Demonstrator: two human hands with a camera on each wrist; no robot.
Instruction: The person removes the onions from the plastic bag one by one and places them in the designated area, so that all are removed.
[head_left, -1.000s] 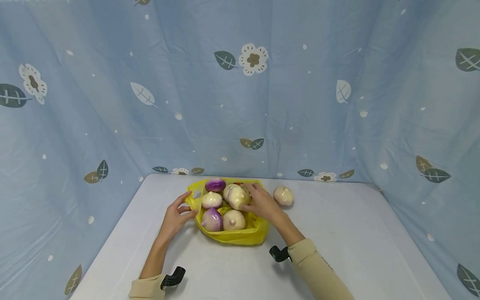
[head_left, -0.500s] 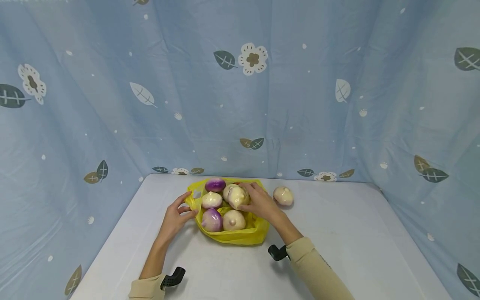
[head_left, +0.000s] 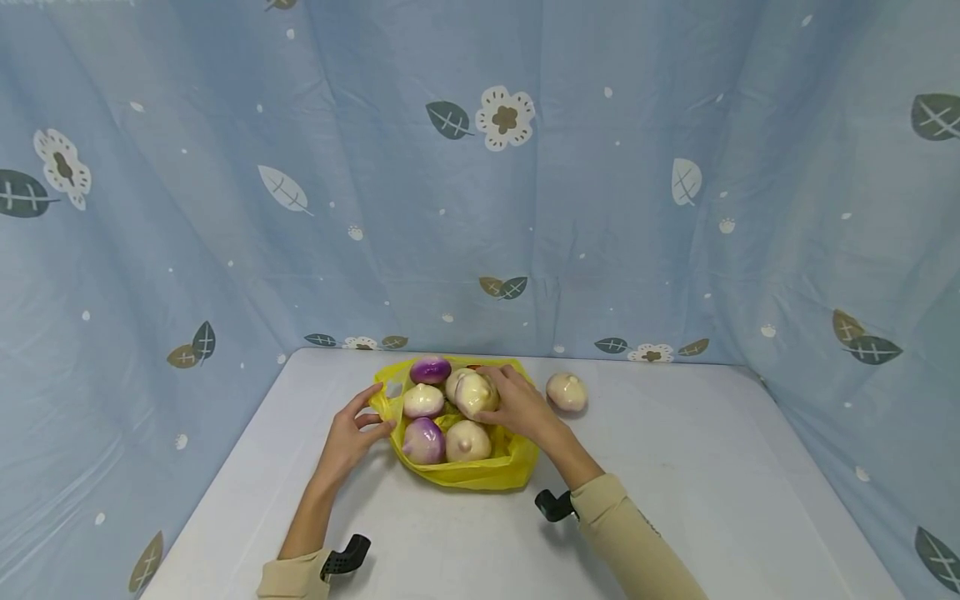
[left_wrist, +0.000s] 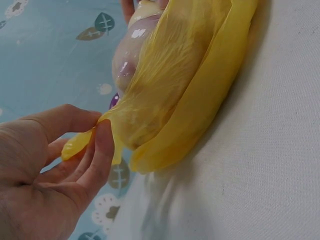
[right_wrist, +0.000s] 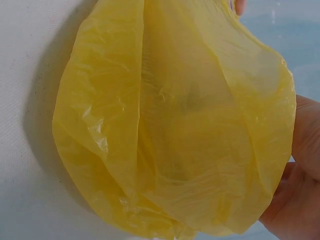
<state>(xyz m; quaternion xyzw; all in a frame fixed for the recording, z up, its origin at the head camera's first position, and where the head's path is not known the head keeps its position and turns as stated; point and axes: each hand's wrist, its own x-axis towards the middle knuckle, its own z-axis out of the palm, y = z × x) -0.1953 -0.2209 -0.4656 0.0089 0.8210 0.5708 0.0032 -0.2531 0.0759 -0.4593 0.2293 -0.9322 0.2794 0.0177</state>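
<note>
A yellow plastic bag (head_left: 480,478) lies with its mouth spread on the table, several glossy white-and-purple turnips inside. At its left edge, my left hand (head_left: 349,437) pinches the bag's rim between thumb and forefinger, plain in the left wrist view, where the thin plastic (left_wrist: 190,95) is drawn toward the fingers. Over the bag's right side, my right hand (head_left: 525,410) grips a whitish turnip (head_left: 476,395) that sits against another one. In the right wrist view the bag's wall (right_wrist: 185,125) hides the fingertips and the turnip; only part of the hand (right_wrist: 295,200) shows.
A loose pale turnip (head_left: 567,392) rests on the white table (head_left: 675,483), right of the bag and close to my right hand. Behind the table hangs a blue patterned curtain (head_left: 570,208). A small red patch shows at the bag's far edge.
</note>
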